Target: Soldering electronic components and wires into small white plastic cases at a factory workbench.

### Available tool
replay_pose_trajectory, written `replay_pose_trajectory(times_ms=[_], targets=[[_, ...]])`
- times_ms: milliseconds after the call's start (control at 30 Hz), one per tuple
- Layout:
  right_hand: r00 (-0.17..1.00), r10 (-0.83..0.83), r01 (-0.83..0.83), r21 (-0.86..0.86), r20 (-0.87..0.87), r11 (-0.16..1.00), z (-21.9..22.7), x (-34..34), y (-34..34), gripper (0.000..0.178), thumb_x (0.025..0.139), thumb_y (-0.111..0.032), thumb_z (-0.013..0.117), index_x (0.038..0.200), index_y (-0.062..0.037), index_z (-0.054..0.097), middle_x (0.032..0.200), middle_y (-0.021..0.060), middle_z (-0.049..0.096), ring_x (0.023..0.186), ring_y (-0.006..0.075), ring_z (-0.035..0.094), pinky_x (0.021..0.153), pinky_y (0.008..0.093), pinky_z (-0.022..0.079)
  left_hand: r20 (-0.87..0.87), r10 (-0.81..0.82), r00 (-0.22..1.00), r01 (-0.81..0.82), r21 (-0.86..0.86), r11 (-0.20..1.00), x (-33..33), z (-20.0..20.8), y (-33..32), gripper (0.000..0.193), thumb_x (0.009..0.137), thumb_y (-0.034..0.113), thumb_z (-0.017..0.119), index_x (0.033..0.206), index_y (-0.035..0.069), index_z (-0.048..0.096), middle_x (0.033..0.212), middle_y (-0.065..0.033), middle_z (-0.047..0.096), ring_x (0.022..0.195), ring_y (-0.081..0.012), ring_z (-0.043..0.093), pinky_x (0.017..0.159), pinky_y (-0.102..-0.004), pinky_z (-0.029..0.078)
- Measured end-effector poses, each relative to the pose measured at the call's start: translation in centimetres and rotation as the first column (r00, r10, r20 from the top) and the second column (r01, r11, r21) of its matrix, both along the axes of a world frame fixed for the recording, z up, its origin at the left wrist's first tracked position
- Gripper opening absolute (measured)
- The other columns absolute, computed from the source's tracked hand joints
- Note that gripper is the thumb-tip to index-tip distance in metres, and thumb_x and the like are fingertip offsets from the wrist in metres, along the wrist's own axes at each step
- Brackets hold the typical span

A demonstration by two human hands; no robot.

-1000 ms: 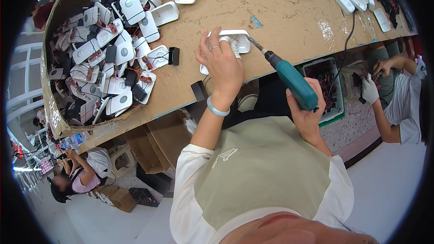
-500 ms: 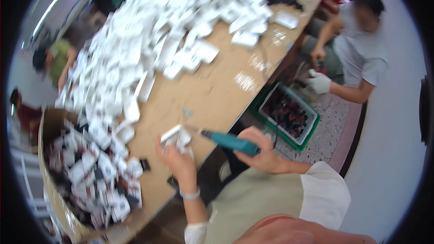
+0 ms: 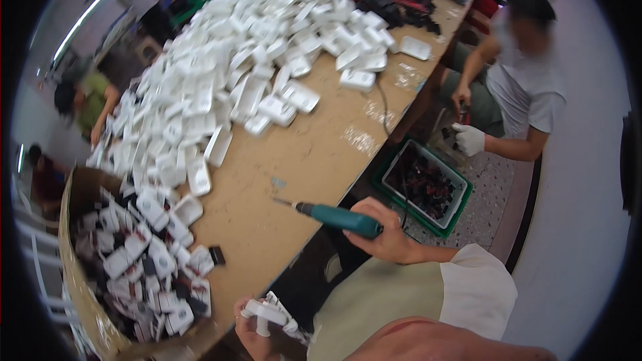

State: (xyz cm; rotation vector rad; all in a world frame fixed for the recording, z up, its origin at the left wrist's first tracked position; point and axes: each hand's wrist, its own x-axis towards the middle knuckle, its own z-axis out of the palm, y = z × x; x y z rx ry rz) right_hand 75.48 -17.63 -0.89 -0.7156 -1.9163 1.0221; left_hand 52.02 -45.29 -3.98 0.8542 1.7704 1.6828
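Observation:
My right hand [image 3: 388, 237] is closed round the teal body of an electric screwdriver [image 3: 341, 219]. Its thin bit points left over the brown table [image 3: 267, 254], away from any part. Low in the picture, beside the table's near edge, my left hand [image 3: 249, 337] grips a white plastic housing [image 3: 269, 311]. White coverings show on some of its fingertips. Part of that hand is cut off by the lower rim. To its left, a cardboard box [image 3: 65, 241] holds many white housings with dark pieces and wires among them.
A big heap of white plastic shells [image 3: 221, 80] covers the table's far left. Dark and red parts [image 3: 401, 7] lie at the back. Right of the table, a seated person [image 3: 521, 73] wearing one white glove works above a green-and-white crate [image 3: 461, 207] of dark parts.
My left hand has drawn the white housing down and toward me, away from the screwdriver's tip. The right hand, with the screwdriver, has hardly moved.

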Motion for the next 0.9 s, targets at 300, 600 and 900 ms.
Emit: replay_pose_trajectory(times_ms=[300,600,900], targets=[[0.999,-0.018,0.014,-0.122,-0.030,0.992,-1.1,-1.6,-1.2,0.024,0.083,0.004,0.075,0.102,0.0027,0.061,0.101,0.0078,0.059,0.090,0.0159,0.059,0.081,0.0278,0.048,0.360,0.484,0.798,-0.209,-0.588,0.781,-0.4,-25.4,-20.2,0.020,0.093,0.006,0.061,0.108,0.002,0.073,0.088,0.0011,0.070,0.078,-0.0105,0.062,0.070,-0.0253,0.048],[0.997,-0.063,0.071,-0.184,0.047,0.980,-1.6,-0.9,-1.8,0.024,0.086,0.002,0.073,0.106,0.0024,0.061,0.099,0.0057,0.058,0.089,0.0136,0.055,0.079,0.0255,0.045,-0.120,0.033,0.992,-0.122,-0.990,0.074,2.9,-32.8,-15.3,0.031,0.081,0.022,0.064,0.093,-0.005,0.073,0.091,-0.0248,0.073,0.083,-0.0351,0.075,0.069,-0.0440,0.058],[0.996,-0.082,0.087,-0.168,0.039,0.982,-3.1,-2.0,0.4,0.027,0.087,-0.001,0.075,0.109,0.0028,0.059,0.097,0.0042,0.060,0.087,0.0118,0.057,0.078,0.0246,0.047,-0.843,0.027,0.537,-0.348,-0.192,0.918,-9.9,5.1,12.8,0.013,0.087,0.011,0.069,0.094,0.001,0.063,0.089,-0.0166,0.068,0.091,-0.0361,0.064,0.078,-0.0468,0.050]])
